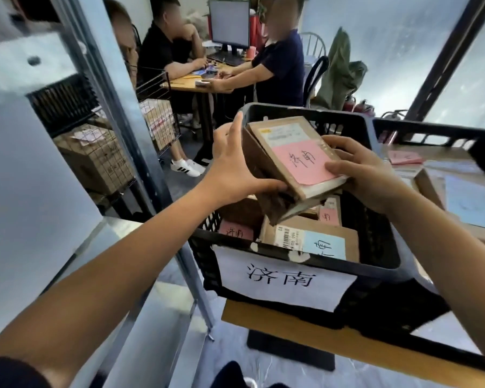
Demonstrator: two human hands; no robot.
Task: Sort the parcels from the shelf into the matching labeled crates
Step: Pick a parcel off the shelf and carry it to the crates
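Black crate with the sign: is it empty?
Not empty. Several brown parcels lie inside the black crate.

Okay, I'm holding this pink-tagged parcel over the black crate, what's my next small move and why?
Probably lower the parcel into the black crate and let go. Its pink note seems to match the crate's white label, and the left hand and right hand hold it just above the opening.

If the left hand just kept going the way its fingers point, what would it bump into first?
Likely the far rim of the black crate: the left hand, holding the parcel, aims toward that corner. Depth is unclear, so it might pass above.
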